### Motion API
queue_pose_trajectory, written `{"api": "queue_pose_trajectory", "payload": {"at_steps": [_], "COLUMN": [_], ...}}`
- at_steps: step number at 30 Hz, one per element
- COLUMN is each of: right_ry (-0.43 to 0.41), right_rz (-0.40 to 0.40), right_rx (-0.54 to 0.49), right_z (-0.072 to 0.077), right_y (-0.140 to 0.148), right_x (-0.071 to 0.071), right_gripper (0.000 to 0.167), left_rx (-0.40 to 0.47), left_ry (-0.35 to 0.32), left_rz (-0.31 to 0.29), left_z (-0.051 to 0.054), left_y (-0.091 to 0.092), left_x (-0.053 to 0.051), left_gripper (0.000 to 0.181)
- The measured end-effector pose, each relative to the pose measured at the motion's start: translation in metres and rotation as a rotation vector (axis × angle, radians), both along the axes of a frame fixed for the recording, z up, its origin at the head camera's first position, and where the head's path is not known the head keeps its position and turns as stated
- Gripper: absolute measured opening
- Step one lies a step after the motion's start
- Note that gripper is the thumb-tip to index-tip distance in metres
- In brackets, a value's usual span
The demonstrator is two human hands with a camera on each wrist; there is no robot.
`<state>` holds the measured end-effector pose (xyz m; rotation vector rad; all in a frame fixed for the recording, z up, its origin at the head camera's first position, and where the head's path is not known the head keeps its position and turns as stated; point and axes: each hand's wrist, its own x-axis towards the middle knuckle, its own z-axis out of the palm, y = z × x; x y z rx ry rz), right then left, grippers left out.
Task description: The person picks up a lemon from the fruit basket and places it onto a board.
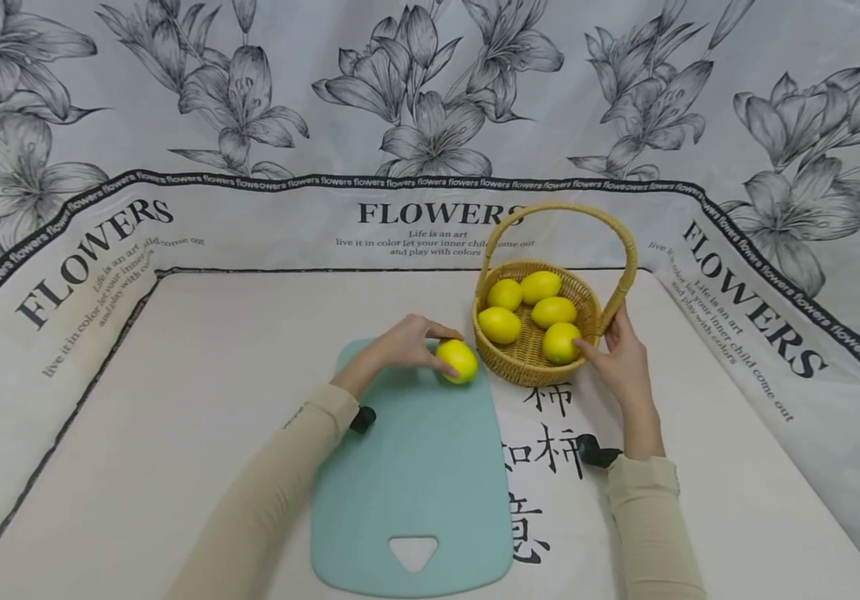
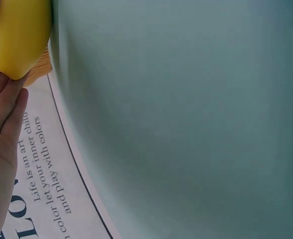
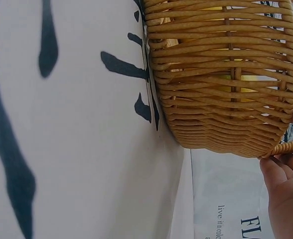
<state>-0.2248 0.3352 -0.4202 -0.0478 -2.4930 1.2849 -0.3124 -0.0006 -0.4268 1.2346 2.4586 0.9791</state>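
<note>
My left hand (image 1: 407, 342) holds a yellow lemon (image 1: 457, 362) between thumb and fingers at the upper right corner of a pale green cutting board (image 1: 407, 467). In the left wrist view the lemon (image 2: 19, 35) shows at the top left with fingers (image 2: 7, 104) against it. Just right of the board stands a round wicker basket (image 1: 527, 375) with several lemons (image 1: 553, 312) inside and a tall arched handle (image 1: 565, 208). My right hand (image 1: 621, 362) grips the basket's right rim near the foot of the handle; the right wrist view shows the woven side (image 3: 221, 94) close up.
The board's cut-out grip hole (image 1: 412, 552) faces me. Black brush characters (image 1: 538, 475) mark the white tablecloth (image 1: 197, 400) right of the board. Behind the table hangs a white cloth (image 1: 265, 225) printed with flowers and lettering.
</note>
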Motion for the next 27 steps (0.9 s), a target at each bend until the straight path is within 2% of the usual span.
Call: {"api": "queue_pose_trajectory", "payload": {"at_steps": [7,21,27], "right_ry": [-0.002,0.019,0.004], "right_rz": [-0.007,0.016,0.0], "right_rx": [0.007,0.01,0.009], "right_z": [0.0003,-0.002,-0.0009], "right_y": [-0.0011,-0.0009,-0.0006], "right_x": [0.0,-0.0006,0.0003], "right_gripper": [0.097,0.097,0.097], "left_rx": [0.006,-0.024,-0.023], "left_ry": [-0.007,0.027,0.026], "left_rz": [0.001,-0.022,-0.015], "left_z": [-0.0013,-0.0017,0.0019], "left_y": [0.0002,0.0037,0.0041], "left_x": [0.002,0.0067,0.0077], "left_gripper": [0.068,0.076,0.08]}}
